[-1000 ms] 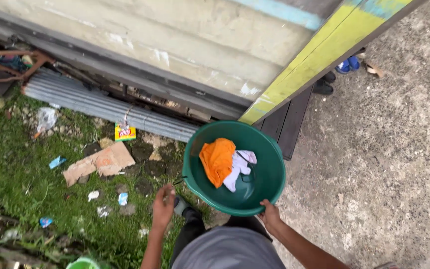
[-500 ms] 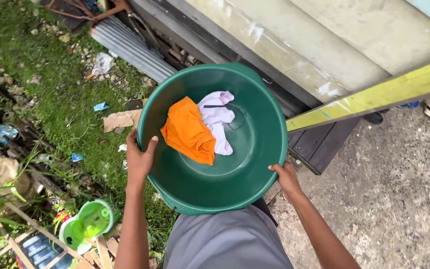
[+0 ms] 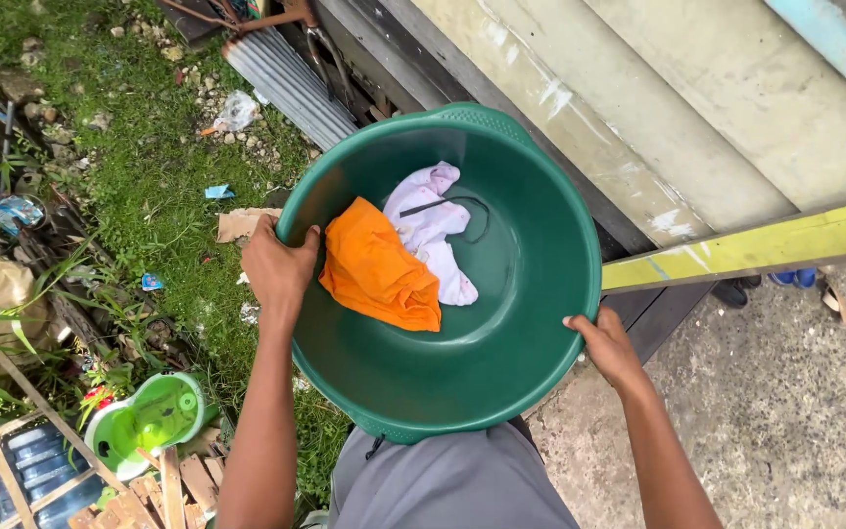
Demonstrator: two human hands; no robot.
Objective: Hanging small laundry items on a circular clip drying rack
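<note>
While both hands carry the green basin (image 3: 501, 333) at chest height, left hand (image 3: 278, 269) is clamped on its 9 o'clock rim and right hand (image 3: 607, 345) on 4 o'clock. Orange cloth (image 3: 379, 269) and white cloth (image 3: 433, 227) lie inside. Risk: the basin tilts and drops the cloths onto the littered grass (image 3: 149, 196).

- Both arms are bare from the lower edge of the head view up to the wrists; no sleeves show.
- The left hand (image 3: 279, 269) and right hand (image 3: 607, 345) wear no gloves, rings or watch.
- A plain grey garment (image 3: 447, 485) covers the body at the bottom middle, with soft folds.
</note>
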